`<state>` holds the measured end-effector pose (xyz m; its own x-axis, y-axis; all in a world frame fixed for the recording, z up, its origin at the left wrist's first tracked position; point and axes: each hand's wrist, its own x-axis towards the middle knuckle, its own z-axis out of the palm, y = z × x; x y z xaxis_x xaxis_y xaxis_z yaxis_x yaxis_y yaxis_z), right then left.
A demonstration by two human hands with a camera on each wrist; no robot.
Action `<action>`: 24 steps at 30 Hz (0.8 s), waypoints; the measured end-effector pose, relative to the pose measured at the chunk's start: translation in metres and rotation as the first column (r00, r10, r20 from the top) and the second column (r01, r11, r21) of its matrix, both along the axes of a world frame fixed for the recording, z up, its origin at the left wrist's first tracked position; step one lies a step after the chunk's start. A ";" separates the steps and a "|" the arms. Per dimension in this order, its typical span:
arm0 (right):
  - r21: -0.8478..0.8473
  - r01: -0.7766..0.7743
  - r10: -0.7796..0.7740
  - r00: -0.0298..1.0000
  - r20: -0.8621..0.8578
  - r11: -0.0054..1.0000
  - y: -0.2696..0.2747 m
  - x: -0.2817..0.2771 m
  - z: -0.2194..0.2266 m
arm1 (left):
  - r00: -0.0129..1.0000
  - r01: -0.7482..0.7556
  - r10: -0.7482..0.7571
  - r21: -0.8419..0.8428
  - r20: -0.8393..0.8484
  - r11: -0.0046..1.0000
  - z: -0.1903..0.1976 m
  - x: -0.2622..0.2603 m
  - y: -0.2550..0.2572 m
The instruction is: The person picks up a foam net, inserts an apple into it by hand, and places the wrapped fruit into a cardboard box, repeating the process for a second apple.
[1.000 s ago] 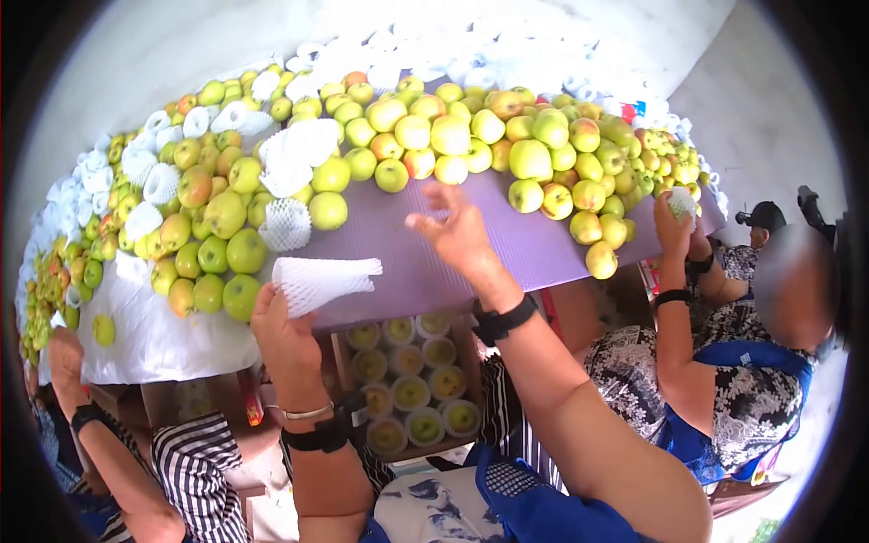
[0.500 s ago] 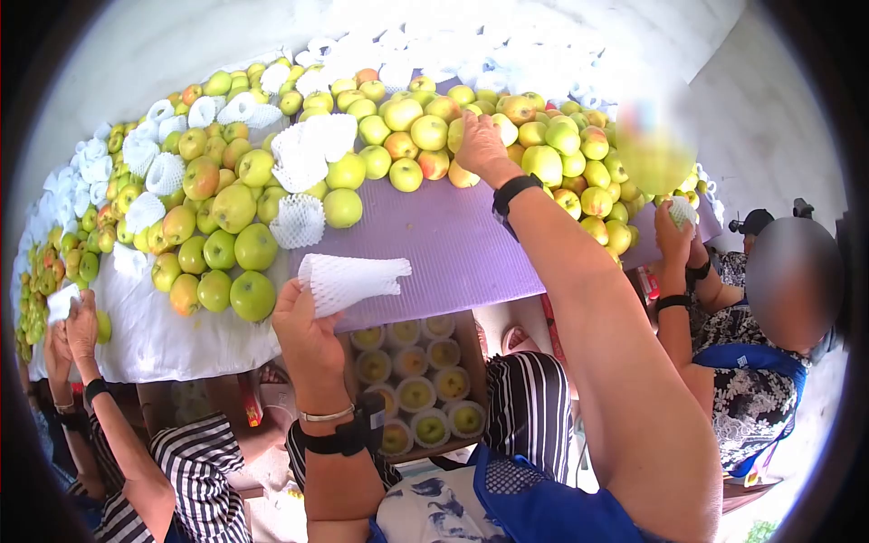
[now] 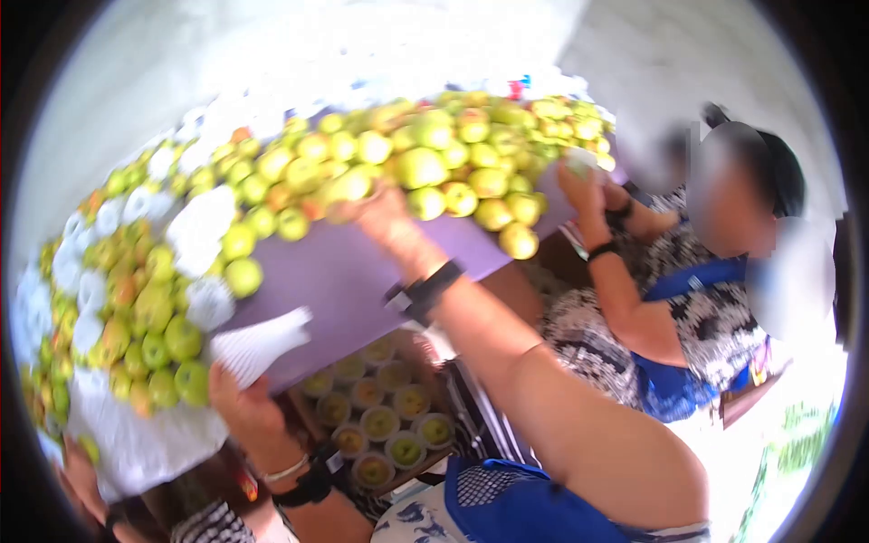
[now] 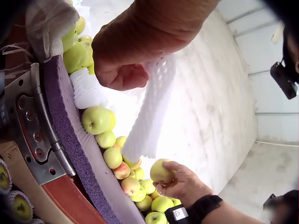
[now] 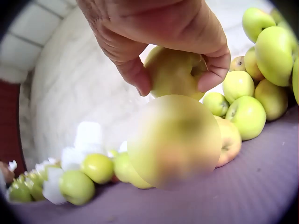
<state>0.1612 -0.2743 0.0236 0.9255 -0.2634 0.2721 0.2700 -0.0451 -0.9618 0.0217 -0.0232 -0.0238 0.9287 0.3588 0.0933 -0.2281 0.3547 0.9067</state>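
My left hand (image 3: pixel 246 409) pinches a white foam net sleeve (image 3: pixel 262 346) by one end near the table's front edge. In the left wrist view the sleeve (image 4: pixel 152 112) hangs long and hollow from the curled fingers. My right hand (image 3: pixel 389 222) grips a yellow-green apple (image 3: pixel 351 184) at the front of the apple pile. The right wrist view shows this apple (image 5: pixel 174 72) between thumb and fingers, its hollow end turned to the side. Other apples (image 5: pixel 246 116) lie close by on the purple padded tabletop (image 3: pixel 303 262).
Below the table edge a box holds apples in foam sleeves (image 3: pixel 380 423). Loose foam sleeves (image 3: pixel 201 231) lie among the piled apples at left. To the right a person (image 3: pixel 670 317) handles a wrapped apple. Another person's hand (image 3: pixel 83 475) shows at lower left.
My right hand went out to the pile and took hold of an apple, now drawn slightly back. The left hand keeps the foam sleeve. The head view has swung right.
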 end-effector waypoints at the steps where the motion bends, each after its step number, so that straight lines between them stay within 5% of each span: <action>1: 0.252 -0.163 0.183 0.982 -0.056 0.954 0.002 -0.025 0.006 | 0.999 0.027 -0.036 0.204 0.039 0.979 -0.009 0.001 0.010; 2: 0.332 -0.131 0.215 0.949 -0.232 0.934 0.006 -0.042 0.005 | 0.994 0.038 -0.077 0.398 0.082 0.916 -0.021 0.004 0.021; 3: 0.376 -0.164 0.269 0.931 -0.247 0.912 0.008 -0.051 -0.006 | 0.996 -0.056 0.023 0.405 0.085 0.912 -0.033 0.007 0.023; 5: 0.584 -0.261 0.433 0.885 -0.175 0.769 0.011 -0.064 -0.025 | 0.999 -0.035 0.037 0.152 -0.009 0.988 -0.046 0.016 0.030; 6: 0.706 -0.293 0.519 0.846 -0.123 0.645 0.015 -0.073 -0.025 | 0.993 0.063 -0.074 -0.111 -0.093 0.992 -0.049 0.020 0.039; 9: 0.822 -0.320 0.613 0.788 -0.044 0.471 0.020 -0.076 -0.047 | 0.987 -0.055 0.036 -0.115 -0.154 0.992 -0.044 0.025 0.035; 11: 0.842 -0.353 0.613 0.789 0.033 0.408 0.023 -0.082 -0.043 | 0.999 -0.038 0.033 0.235 0.024 0.971 -0.050 0.026 0.037; 12: 0.846 -0.351 0.605 0.795 0.042 0.402 0.024 -0.083 -0.043 | 0.994 -0.058 0.015 0.401 0.111 0.914 -0.046 0.024 0.032; 13: 0.850 -0.349 0.599 0.799 0.051 0.393 0.026 -0.082 -0.045 | 0.993 -0.060 0.063 0.026 -0.103 0.998 -0.041 0.024 0.029; 22: 0.794 -0.405 0.648 0.761 0.018 0.453 0.026 -0.085 -0.040 | 0.970 -0.069 0.068 0.003 -0.233 0.998 -0.040 0.027 0.027; 23: 0.790 -0.409 0.655 0.756 0.013 0.456 0.029 -0.085 -0.041 | 0.954 -0.291 0.215 0.476 0.209 0.830 -0.045 0.033 0.029; 24: 0.791 -0.389 0.634 0.774 0.003 0.472 0.029 -0.086 -0.040 | 0.783 -0.595 0.097 0.696 0.614 0.401 -0.058 0.043 0.038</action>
<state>0.0755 -0.2449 -0.0161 0.9546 0.2954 -0.0394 -0.2545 0.7395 -0.6232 0.0643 0.0147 -0.0814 0.4972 0.1489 0.8548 -0.5521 -0.7057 0.4440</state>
